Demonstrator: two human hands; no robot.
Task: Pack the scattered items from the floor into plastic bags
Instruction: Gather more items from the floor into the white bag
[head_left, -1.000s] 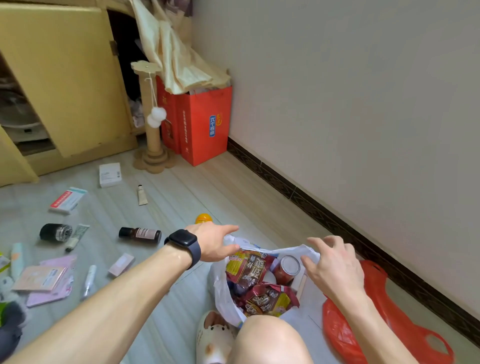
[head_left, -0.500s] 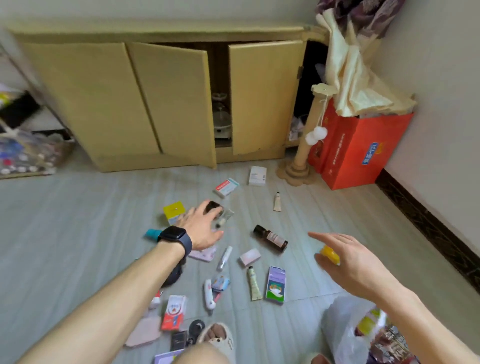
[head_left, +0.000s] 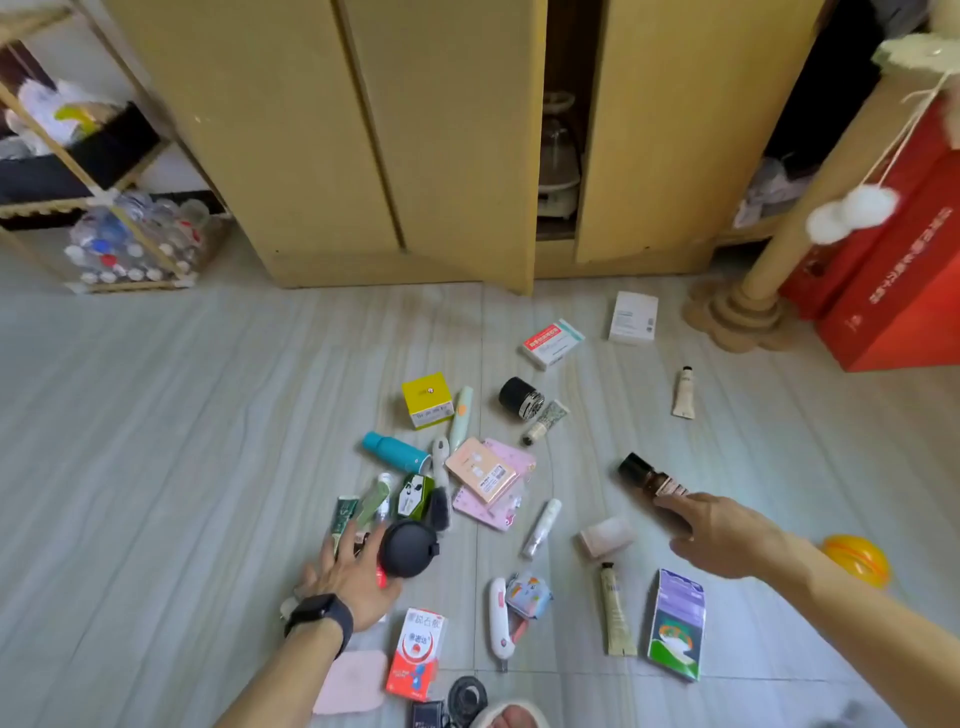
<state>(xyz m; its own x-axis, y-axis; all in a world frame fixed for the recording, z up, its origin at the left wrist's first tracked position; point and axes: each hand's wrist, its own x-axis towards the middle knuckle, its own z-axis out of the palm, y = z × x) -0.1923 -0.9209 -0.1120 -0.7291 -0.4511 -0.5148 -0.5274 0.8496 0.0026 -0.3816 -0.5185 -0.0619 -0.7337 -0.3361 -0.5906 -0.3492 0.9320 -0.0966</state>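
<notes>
- While you look down through the head camera, your left hand (head_left: 347, 574) is spread, fingers straight, over the green tubes (head_left: 358, 512), just beside the black round case (head_left: 409, 548).
- Your right hand (head_left: 727, 535), fingers loosely extended and holding nothing, touches the brown bottle (head_left: 649, 480) on the floor (head_left: 208, 467).

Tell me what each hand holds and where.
Left hand seems to grip the black round case by its near edge; not certain. Right hand touches the brown bottle at its base.
</notes>
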